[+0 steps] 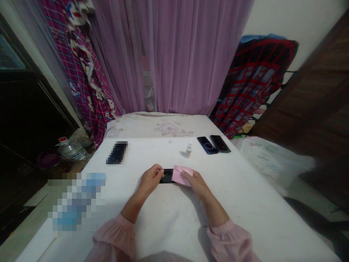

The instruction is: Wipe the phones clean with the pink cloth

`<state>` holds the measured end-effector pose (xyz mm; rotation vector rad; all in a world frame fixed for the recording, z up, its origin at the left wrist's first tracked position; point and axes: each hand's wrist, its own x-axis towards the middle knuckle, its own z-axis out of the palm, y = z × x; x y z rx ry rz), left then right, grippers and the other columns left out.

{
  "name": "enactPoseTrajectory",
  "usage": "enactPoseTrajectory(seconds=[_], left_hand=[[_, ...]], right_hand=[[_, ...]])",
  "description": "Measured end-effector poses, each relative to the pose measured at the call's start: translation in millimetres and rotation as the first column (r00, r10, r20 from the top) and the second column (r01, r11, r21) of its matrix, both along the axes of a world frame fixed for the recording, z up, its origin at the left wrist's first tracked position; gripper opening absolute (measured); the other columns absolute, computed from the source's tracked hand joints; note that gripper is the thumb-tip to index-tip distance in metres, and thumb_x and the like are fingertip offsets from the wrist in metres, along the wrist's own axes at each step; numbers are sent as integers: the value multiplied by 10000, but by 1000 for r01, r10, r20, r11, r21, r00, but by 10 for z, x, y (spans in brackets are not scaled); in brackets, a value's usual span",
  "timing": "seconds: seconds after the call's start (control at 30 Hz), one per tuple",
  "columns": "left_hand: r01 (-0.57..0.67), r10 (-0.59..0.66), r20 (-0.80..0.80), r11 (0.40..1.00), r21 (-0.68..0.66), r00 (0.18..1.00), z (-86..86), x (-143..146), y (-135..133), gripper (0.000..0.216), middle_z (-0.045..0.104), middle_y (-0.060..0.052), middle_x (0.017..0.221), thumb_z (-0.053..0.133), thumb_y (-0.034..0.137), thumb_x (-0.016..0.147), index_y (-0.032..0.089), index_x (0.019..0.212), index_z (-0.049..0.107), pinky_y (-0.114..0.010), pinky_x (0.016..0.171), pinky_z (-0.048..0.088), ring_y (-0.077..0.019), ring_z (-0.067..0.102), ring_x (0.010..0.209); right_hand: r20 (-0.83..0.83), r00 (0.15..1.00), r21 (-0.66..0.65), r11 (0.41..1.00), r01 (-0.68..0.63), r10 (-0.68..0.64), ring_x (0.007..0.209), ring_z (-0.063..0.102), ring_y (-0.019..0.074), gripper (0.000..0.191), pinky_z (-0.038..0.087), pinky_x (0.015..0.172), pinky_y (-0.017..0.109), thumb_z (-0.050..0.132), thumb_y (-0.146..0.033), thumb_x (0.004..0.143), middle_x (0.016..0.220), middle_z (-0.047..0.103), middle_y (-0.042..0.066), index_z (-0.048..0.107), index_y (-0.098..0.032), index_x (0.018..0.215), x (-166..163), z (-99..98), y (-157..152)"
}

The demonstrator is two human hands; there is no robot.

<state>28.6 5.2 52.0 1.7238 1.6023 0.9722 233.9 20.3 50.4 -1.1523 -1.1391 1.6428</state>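
Observation:
A black phone (pixel 167 176) lies flat on the white table (pixel 245 203) in front of me. My left hand (pixel 150 179) grips its left end. My right hand (pixel 195 183) presses a pink cloth (pixel 181 173) onto the phone's right part, which the cloth hides. A small white dropper bottle (pixel 188 150) stands upright just beyond the cloth.
Two dark phones (pixel 213 144) lie side by side at the table's far right. Another dark phone (pixel 117 152), blurred, lies at the far left. A blurred blue and white patch (pixel 77 200) covers the left edge. Purple curtains (pixel 169 54) hang behind.

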Motion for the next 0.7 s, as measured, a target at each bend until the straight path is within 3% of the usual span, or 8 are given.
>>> enactPoseTrajectory(seconds=[0.1, 0.17, 0.27, 0.33, 0.43, 0.53, 0.7], left_hand=[[-10, 14, -69, 999, 47, 998, -40, -104, -49, 234, 711, -68, 1011, 599, 380, 820, 218, 986, 629, -402, 914, 468, -251, 640, 1006], [51, -36, -171, 995, 86, 985, -99, -143, -65, 469, 619, -108, 1297, 713, 393, 726, 222, 1149, 603, -478, 1090, 339, -307, 508, 1262], [151, -101, -404, 984, 93, 909, -218, -155, -61, 714, 498, -157, 1445, 732, 422, 722, 188, 1347, 478, -545, 1161, 218, -334, 401, 1371], [162, -95, -490, 982, 95, 867, -279, -150, -54, 709, 523, -171, 1413, 697, 418, 765, 169, 1378, 443, -566, 1157, 217, -330, 445, 1338], [164, -86, -508, 980, 112, 857, -316, -142, -61, 658, 573, -150, 1350, 666, 404, 790, 181, 1371, 452, -562, 1153, 235, -312, 503, 1279], [163, -75, -508, 978, 131, 858, -328, -135, -86, 657, 579, -145, 1335, 653, 379, 784, 182, 1375, 446, -555, 1151, 247, -310, 509, 1272], [120, -17, -532, 980, 160, 847, -375, -133, -108, 636, 511, -147, 1425, 665, 373, 763, 181, 1339, 477, -564, 1170, 208, -345, 393, 1378]], right_hand=[[257, 918, 265, 936, 232, -301, 751, 662, 237, 437, 516, 709, 340, 698, -522, 689, 782, 738, 72, 734, -139, 897, 188, -46, 41], [380, 795, 454, 844, 286, -474, 727, 650, 228, 426, 506, 685, 322, 596, -517, 759, 755, 729, 61, 735, -145, 915, 282, -62, 68], [491, 658, 633, 753, 180, -571, 783, 674, 215, 405, 511, 720, 300, 465, -420, 861, 862, 753, 54, 727, -191, 1069, 280, -89, 73], [533, 639, 708, 706, 22, -554, 923, 687, 215, 391, 516, 821, 310, 426, -323, 896, 1017, 754, 63, 717, -212, 1132, 187, -130, 47], [629, 607, 728, 643, -239, -486, 1102, 645, 230, 372, 474, 975, 368, 451, -189, 876, 1176, 710, 102, 721, -191, 1132, 11, -221, -28], [738, 496, 663, 628, -408, -457, 1212, 580, 264, 411, 410, 1053, 455, 510, -109, 821, 1287, 648, 129, 691, -183, 1184, -93, -292, -115], [784, 399, 619, 650, -441, -476, 1266, 537, 268, 446, 351, 1082, 495, 476, -100, 864, 1347, 608, 120, 627, -194, 1273, -126, -289, -198]])
